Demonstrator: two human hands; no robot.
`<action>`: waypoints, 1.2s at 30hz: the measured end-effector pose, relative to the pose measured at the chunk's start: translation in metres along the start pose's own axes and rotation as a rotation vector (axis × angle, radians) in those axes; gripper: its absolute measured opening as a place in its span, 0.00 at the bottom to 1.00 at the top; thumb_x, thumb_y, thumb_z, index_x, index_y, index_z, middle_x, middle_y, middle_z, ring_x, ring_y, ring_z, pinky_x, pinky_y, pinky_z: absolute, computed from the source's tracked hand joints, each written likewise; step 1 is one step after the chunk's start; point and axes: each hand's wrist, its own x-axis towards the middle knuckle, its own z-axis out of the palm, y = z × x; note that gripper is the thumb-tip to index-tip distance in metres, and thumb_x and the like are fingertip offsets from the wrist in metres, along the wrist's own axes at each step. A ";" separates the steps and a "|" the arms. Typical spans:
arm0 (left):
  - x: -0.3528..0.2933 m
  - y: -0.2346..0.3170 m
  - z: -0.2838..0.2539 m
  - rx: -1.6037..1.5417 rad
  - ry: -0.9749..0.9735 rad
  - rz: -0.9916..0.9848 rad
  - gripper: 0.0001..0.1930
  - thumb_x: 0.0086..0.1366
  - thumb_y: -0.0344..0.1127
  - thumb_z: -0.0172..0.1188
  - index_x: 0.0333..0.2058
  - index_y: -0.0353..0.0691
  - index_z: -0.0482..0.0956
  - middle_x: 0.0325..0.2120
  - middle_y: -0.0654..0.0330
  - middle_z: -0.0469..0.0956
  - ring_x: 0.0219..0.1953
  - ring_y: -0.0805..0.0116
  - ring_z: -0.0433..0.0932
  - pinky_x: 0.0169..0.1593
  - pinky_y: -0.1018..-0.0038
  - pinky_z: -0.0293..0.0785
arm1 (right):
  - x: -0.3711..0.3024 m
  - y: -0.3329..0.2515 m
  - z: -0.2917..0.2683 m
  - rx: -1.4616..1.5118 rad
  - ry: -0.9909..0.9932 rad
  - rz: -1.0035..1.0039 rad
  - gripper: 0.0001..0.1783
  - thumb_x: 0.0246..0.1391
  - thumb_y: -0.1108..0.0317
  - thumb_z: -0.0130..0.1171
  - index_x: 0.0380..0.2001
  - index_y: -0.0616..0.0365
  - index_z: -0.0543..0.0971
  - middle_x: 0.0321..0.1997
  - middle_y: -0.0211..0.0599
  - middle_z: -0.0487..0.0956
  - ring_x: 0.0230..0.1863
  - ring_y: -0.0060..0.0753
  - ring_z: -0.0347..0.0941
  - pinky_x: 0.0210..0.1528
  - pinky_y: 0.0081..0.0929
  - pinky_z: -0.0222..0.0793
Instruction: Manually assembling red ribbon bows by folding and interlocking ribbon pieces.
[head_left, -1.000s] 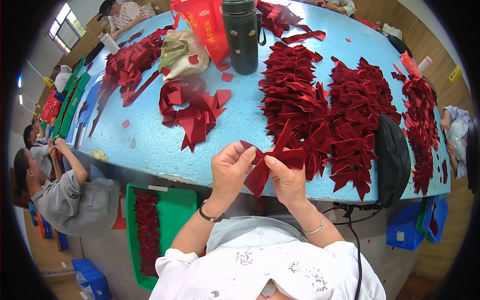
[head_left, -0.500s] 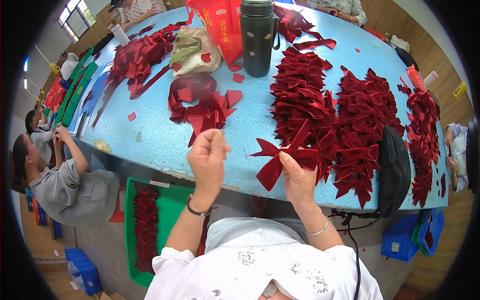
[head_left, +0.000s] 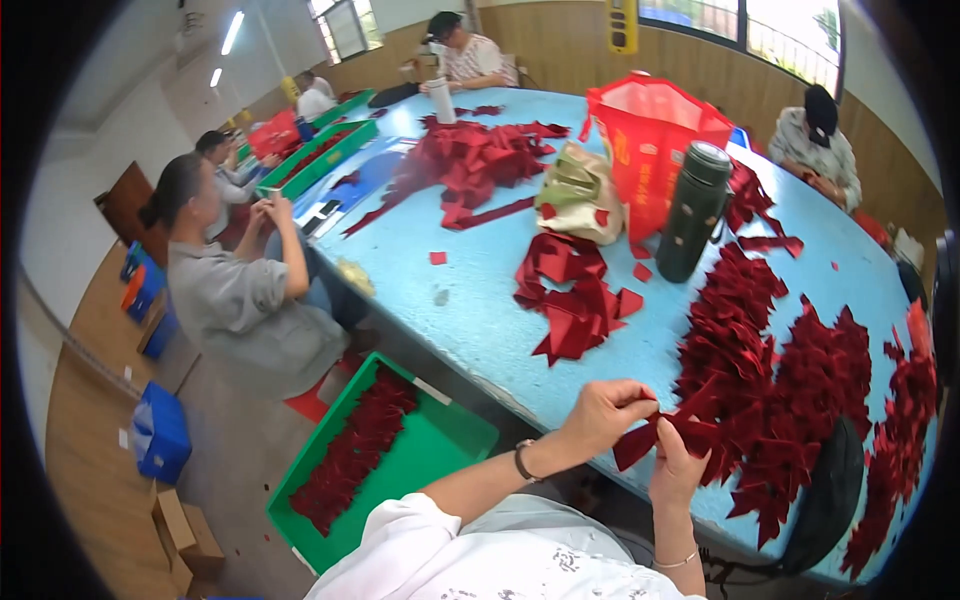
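A dark red velvet bow (head_left: 638, 445) is held between my two hands just over the table's near edge. My right hand (head_left: 682, 475) pinches its middle from below, thumb on top. My left hand (head_left: 603, 418) is closed, thumb and forefinger pinching at the bow's upper left side; exactly which part they grip is too small to tell. Beyond my hands, rows of similar bows (head_left: 728, 335) lie heaped on the blue table (head_left: 455, 290). A loose pile of red ribbon (head_left: 570, 305) lies ahead of my left hand.
On the table stand a dark green flask (head_left: 692, 215), a red bag (head_left: 650, 140) and a cream cloth bag (head_left: 580, 190). A black bag (head_left: 825, 495) hangs at the near edge. Left below, a green tray (head_left: 445, 435) holds bows. A co-worker (head_left: 240, 290) sits left; others sit farther off.
The view has swung left, so the table sits farther right. My left hand, earlier apart from the bow, has come to it. My right hand still holds the bow.
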 end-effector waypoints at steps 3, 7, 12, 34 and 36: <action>-0.005 0.002 0.006 0.259 0.094 0.082 0.05 0.64 0.27 0.62 0.36 0.32 0.80 0.25 0.59 0.81 0.30 0.78 0.78 0.35 0.78 0.75 | 0.003 -0.004 0.005 0.036 -0.019 0.063 0.08 0.51 0.74 0.66 0.35 0.60 0.78 0.34 0.26 0.78 0.34 0.18 0.73 0.38 0.20 0.68; -0.011 -0.007 0.012 0.352 0.205 0.181 0.03 0.64 0.27 0.61 0.35 0.34 0.76 0.24 0.55 0.79 0.26 0.69 0.79 0.32 0.75 0.75 | -0.001 -0.001 0.004 0.008 -0.005 0.101 0.08 0.52 0.75 0.65 0.36 0.60 0.77 0.35 0.26 0.78 0.34 0.19 0.73 0.39 0.21 0.69; -0.003 -0.005 0.005 0.507 0.286 0.385 0.17 0.64 0.27 0.61 0.50 0.40 0.69 0.27 0.51 0.80 0.28 0.49 0.81 0.29 0.65 0.76 | 0.011 0.012 0.012 -0.064 -0.036 0.007 0.08 0.52 0.78 0.65 0.37 0.64 0.83 0.39 0.33 0.82 0.38 0.21 0.77 0.43 0.20 0.74; 0.026 0.006 -0.019 -0.106 0.164 -0.039 0.14 0.64 0.28 0.64 0.48 0.31 0.75 0.34 0.59 0.82 0.32 0.73 0.80 0.44 0.76 0.78 | 0.021 -0.009 -0.001 0.075 0.122 0.040 0.09 0.51 0.78 0.65 0.37 0.64 0.80 0.33 0.31 0.81 0.34 0.20 0.75 0.41 0.17 0.71; 0.025 0.003 -0.007 -0.162 0.054 -0.181 0.12 0.63 0.28 0.65 0.44 0.31 0.79 0.34 0.60 0.82 0.33 0.74 0.80 0.42 0.77 0.78 | 0.020 -0.010 0.001 0.025 0.094 0.054 0.09 0.52 0.77 0.65 0.38 0.64 0.80 0.34 0.31 0.81 0.34 0.20 0.75 0.41 0.18 0.71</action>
